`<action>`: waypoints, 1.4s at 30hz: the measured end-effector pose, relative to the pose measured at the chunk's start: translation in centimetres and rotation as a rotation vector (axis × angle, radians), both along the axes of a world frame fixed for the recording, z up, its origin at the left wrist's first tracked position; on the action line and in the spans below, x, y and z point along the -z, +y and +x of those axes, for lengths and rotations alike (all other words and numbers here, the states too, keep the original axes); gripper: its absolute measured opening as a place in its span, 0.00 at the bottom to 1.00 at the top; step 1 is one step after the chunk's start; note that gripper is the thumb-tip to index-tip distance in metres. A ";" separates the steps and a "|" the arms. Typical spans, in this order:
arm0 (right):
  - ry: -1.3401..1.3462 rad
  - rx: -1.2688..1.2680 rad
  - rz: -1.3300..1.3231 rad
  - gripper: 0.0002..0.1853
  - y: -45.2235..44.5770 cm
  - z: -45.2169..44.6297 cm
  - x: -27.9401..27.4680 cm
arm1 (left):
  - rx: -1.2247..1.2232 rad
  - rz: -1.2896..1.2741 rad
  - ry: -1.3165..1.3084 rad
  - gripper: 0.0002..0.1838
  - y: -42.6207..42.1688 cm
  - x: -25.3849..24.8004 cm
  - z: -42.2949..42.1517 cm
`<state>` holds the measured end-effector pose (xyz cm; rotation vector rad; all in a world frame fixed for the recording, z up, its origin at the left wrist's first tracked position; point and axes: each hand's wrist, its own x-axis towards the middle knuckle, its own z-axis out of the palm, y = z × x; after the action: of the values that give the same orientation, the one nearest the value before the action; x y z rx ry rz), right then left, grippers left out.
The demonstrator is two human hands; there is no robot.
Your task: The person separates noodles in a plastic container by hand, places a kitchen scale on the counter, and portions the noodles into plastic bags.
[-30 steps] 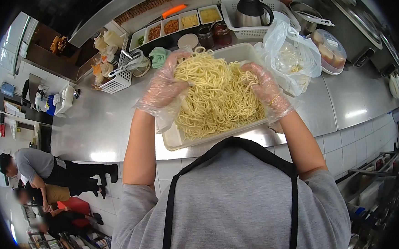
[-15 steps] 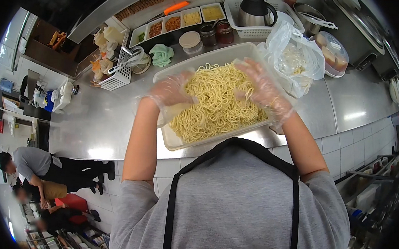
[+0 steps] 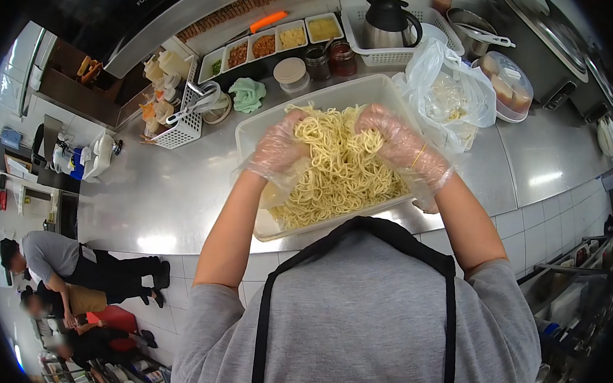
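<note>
left hand: fingers clamped on noodles | right hand: fingers likewise | noodles: heaped in tub

Lying as a loose tangle of pale yellow noodles in a translucent rectangular tub. Bunched in the left hand and right hand toward the far side, spread lower toward the near edge. Set slantwise, tub and all, on the shiny metal table.

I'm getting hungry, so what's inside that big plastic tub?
Inside the tub is a heap of pale yellow noodles, with the gloved left hand and right hand holding some. The noodles cover most of the bottom, so anything under them can't be seen.
</note>
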<state>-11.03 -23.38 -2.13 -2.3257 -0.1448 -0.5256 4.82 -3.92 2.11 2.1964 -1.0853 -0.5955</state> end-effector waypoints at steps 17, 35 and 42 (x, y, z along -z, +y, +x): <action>0.393 -0.137 -0.204 0.22 1.4 0.7 -4.5 | -0.039 -0.148 0.304 0.34 2.0 -3.6 0.1; 0.531 -0.011 -0.054 0.26 4.8 2.5 0.6 | 0.318 0.273 -0.357 0.36 2.0 8.0 2.7; 0.038 -0.103 -0.033 0.30 2.5 1.6 -8.6 | 0.182 -0.159 -0.136 0.26 3.7 -2.8 0.5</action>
<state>-9.45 -20.90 6.50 -2.3447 -0.2560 -0.4297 5.32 -0.19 4.89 2.0379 -1.3666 -0.4255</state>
